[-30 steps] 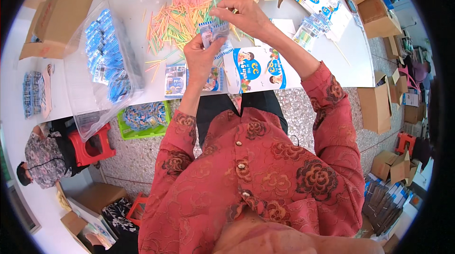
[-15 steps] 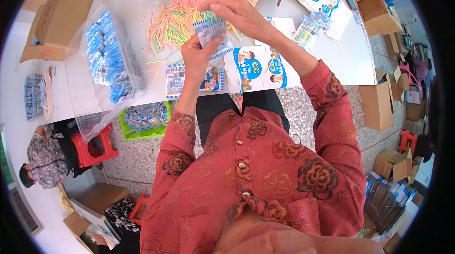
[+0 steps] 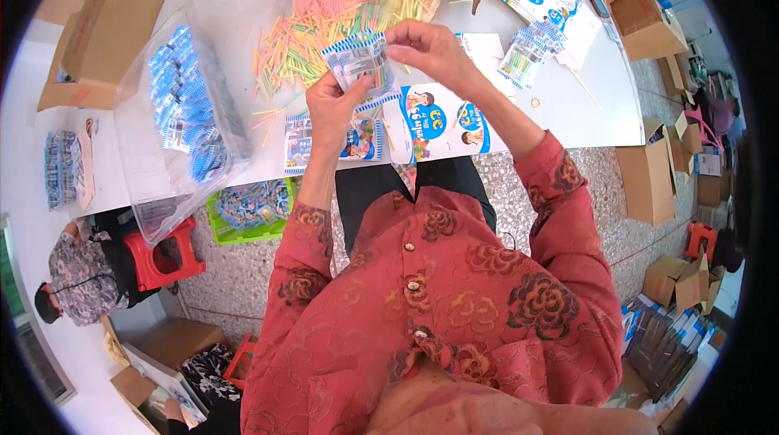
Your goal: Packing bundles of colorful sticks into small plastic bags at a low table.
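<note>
A small clear plastic packet with blue-striped ends (image 3: pixel 357 58) is held above the table's near edge. My left hand (image 3: pixel 331 110) grips its lower part, thumb across the front. My right hand (image 3: pixel 430 52) is closed at the packet's upper right edge, fingertips bent against it. Just beyond lies a loose heap of thin pink, yellow and green sticks (image 3: pixel 296 49). Beneath my hands are a flat printed packet (image 3: pixel 299 143) and a white printed carton (image 3: pixel 434 122) with blue ovals and cartoon figures.
On the left stands a clear plastic bin (image 3: pixel 235 131) of filled blue packets (image 3: pixel 182 102), with an open cardboard box (image 3: pixel 109 37) behind it. More packets (image 3: pixel 527 49) and flat cartons (image 3: pixel 568 13) lie at right. Below the table sits a green crate (image 3: pixel 223 228); a person (image 3: pixel 85 269) sits at left.
My right hand has come down from above the sticks, its stretched fingers now bent at the packet's edge. The packet has turned slightly in my left hand.
</note>
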{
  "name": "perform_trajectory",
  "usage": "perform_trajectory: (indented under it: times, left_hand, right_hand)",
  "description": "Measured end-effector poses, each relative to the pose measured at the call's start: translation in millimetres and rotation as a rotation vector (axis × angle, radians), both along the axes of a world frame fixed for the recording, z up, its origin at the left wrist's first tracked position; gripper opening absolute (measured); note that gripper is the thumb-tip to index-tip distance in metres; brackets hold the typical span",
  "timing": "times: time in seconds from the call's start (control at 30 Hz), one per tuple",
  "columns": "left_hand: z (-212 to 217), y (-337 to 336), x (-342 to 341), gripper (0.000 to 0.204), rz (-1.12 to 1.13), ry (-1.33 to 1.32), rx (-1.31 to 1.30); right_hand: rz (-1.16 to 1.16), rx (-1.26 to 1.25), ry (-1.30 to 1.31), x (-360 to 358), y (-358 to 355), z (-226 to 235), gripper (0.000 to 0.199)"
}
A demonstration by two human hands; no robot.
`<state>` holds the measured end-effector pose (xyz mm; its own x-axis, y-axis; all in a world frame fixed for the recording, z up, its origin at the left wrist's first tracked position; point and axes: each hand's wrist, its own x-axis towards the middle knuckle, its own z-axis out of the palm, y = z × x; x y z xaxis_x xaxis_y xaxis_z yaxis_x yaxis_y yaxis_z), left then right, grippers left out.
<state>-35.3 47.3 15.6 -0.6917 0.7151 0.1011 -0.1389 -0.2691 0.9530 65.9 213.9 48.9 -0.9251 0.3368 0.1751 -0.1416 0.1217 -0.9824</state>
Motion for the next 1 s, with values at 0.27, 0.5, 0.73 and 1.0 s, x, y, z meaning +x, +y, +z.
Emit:
perform_trajectory:
  times: [0.27, 0.5, 0.73, 1.0]
  left_hand:
    - [0.3, -4.1, 14.0, 0.02, 0.008, -0.017, 0.002]
    - [-11.0, -6.3, 13.4, 0.02, 0.156, 0.036, -0.075]
    - [3.6, -7.5, 32.6, 0.018, 0.086, -0.007, -0.089]
    - [4.4, -5.9, 44.9, 0.012, 0.071, -0.037, -0.12]
  right_hand:
    - [-0.208, -0.019, 0.099, 21.6, -14.6, -0.1, 0.013]
    - [-0.353, 0.109, 0.078, 62.3, 6.4, -20.5, 0.006]
    - [-0.83, 0.221, 0.048, 119.3, 75.9, -78.7, 0.005]
    - [-1.056, 0.404, 0.026, 156.0, 133.1, -111.9, 0.011]
